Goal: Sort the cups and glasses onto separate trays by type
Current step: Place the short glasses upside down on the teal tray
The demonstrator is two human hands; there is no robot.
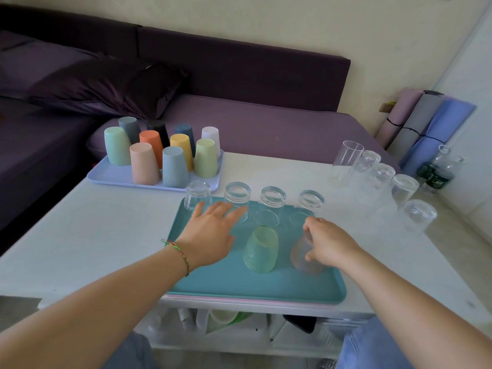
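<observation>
Two bottles [438, 181], green labels unreadable | right hand [330, 243] grips pink glass [300, 255]

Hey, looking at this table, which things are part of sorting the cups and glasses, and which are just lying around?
Job: teal tray, lavender tray, coloured cups, clear glasses, green glass, pink glass in the right hand.
Lying about: rolled mats, bottles, sofa, pillow.

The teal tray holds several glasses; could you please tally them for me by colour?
clear glasses: 4
green glass: 1
pink glass: 1
total: 6
</observation>
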